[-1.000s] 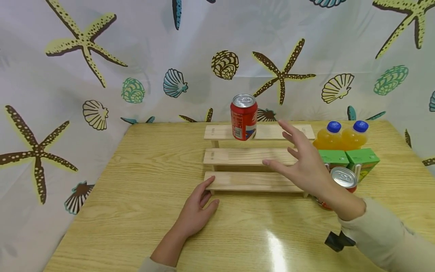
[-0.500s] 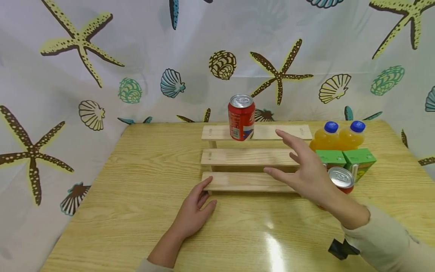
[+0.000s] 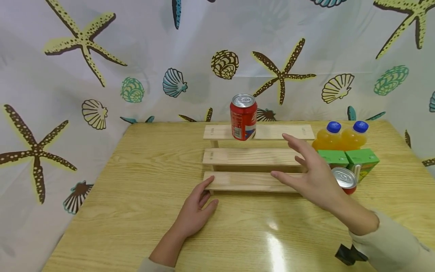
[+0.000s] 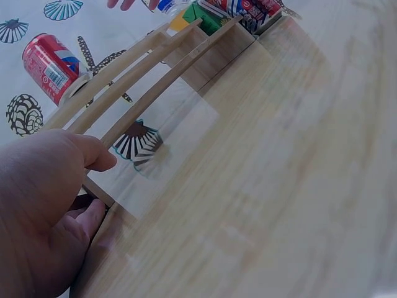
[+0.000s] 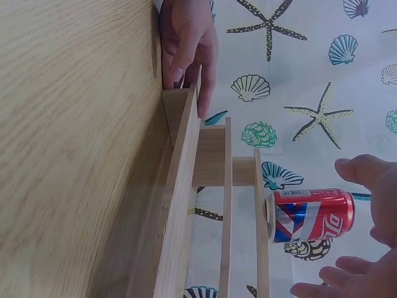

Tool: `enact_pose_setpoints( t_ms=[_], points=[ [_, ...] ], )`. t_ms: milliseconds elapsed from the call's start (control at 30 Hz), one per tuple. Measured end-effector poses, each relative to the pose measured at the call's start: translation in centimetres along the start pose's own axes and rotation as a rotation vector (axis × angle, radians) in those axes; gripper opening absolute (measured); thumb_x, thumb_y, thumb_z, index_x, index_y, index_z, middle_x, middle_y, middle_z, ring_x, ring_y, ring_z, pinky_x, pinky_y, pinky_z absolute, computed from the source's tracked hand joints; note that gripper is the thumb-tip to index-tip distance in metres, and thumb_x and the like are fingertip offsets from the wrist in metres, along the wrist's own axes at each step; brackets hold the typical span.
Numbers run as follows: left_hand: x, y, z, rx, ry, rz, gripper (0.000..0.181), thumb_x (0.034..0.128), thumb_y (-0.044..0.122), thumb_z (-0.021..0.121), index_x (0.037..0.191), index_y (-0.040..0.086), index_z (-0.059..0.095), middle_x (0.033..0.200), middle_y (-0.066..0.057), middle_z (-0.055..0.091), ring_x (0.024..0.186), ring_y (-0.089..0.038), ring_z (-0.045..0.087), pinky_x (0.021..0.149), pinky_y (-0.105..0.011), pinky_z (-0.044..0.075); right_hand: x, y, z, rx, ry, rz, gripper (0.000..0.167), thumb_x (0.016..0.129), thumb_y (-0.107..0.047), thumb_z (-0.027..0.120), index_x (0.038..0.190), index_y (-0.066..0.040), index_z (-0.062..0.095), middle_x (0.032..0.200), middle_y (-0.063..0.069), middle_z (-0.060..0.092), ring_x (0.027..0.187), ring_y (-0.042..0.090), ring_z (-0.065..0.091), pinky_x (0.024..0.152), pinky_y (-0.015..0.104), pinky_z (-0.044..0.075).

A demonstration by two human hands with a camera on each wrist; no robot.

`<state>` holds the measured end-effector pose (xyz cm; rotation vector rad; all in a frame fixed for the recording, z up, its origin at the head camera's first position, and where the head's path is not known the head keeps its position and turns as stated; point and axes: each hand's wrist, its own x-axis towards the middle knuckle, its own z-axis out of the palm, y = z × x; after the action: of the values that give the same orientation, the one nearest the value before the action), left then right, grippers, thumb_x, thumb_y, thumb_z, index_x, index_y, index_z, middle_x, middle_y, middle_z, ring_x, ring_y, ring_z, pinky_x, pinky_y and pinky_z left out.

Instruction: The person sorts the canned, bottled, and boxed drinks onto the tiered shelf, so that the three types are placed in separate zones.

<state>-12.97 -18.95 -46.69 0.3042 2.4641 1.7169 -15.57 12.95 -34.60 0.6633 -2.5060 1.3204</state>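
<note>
A three-step wooden rack (image 3: 251, 156) stands on the table. On its top step, left of centre, a red soda can (image 3: 243, 119) sits upright. My left hand (image 3: 193, 213) holds the rack's lower left end, with the index finger on top of the lowest step. In the left wrist view, that hand (image 4: 49, 205) is at the end of the boards. My right hand (image 3: 314, 177) hovers in front of the rack's right side, fingers and thumb spread, holding nothing. In the right wrist view, the soda can (image 5: 312, 215) is apart from its fingers.
Right of the rack are two orange juice bottles (image 3: 354, 136) with blue caps. Green juice boxes (image 3: 363, 158) stand before them. A soda can (image 3: 344, 179) in front is partly hidden by my right hand. A patterned cloth (image 3: 204, 34) hangs behind the table (image 3: 142, 170).
My right hand has drawn back toward the right and slightly down, away from the soda can on the top step. The left hand stays on the rack; the can has not moved.
</note>
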Motion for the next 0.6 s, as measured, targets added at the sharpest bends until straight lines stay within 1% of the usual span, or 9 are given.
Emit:
enact_pose_setpoints(
  t_ms=[167,367,600],
  points=[
    [0.1,0.1,0.1,0.007,0.006,-0.006,0.064,0.0999,0.013,0.061,0.156,0.021,0.031,0.162,-0.004,0.025,0.149,-0.025,0.031,0.118,-0.022,0.035,-0.5,0.3,-0.4,-0.016,0.039,-0.056,0.080,0.081,-0.011,0.084,0.150,-0.019,0.045,0.149,0.009,0.049,0.136,0.035,0.049,0.100,0.057,0.054],
    [0.0,0.1,0.0,0.012,0.003,-0.001,0.065,0.1000,0.013,0.061,0.156,0.020,0.030,0.162,-0.005,0.025,0.149,-0.025,0.030,0.118,-0.022,0.035,-0.9,0.4,-0.7,-0.037,0.057,-0.056,0.079,0.080,-0.008,0.085,0.149,-0.015,0.046,0.148,0.010,0.050,0.134,0.034,0.050,0.096,0.053,0.057],
    [0.0,0.1,0.0,0.010,0.000,0.001,0.065,0.1000,0.014,0.061,0.156,0.021,0.030,0.162,-0.005,0.025,0.149,-0.026,0.031,0.118,-0.021,0.035,-1.4,0.8,-1.2,-0.053,0.079,-0.055,0.078,0.080,-0.006,0.084,0.148,-0.013,0.047,0.148,0.011,0.051,0.132,0.035,0.051,0.093,0.054,0.058]
  ],
)
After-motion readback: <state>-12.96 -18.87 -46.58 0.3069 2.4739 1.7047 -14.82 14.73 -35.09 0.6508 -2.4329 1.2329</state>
